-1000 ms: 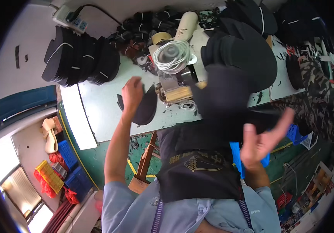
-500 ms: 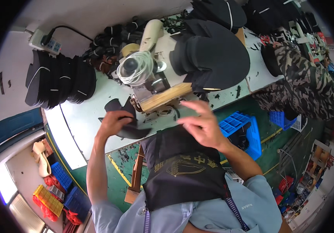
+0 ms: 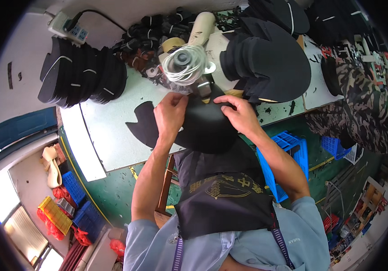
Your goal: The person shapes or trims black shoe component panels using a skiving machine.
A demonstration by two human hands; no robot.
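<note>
A large black sheet piece [image 3: 207, 128] lies at the front of a bench machine, partly over the table's near edge. Its notched end appears left of my left forearm. My left hand [image 3: 170, 113] is closed, finger and thumb pinching the piece close to the machine's metal head [image 3: 204, 89]. On the other side of that head my right hand [image 3: 240, 115] grips the sheet's edge between bent thumb and fingers. The machine has a cream arm [image 3: 201, 28] and a coil of white cable [image 3: 184, 65]. Where the metal head meets the sheet is partly hidden.
Cut black pieces are piled [image 3: 277, 61] right of the machine; tied black stacks [image 3: 81, 72] stand at the left. Dark bundles [image 3: 155, 34] crowd the back. A blue crate [image 3: 284, 158] sits on the floor at right. A person in a camouflage top [image 3: 361, 81] works farther right.
The black piece has gone from the left of the table to the machine's front with my left hand. My right hand, loose and blurred before, has come down onto its edge. The view has shifted.
</note>
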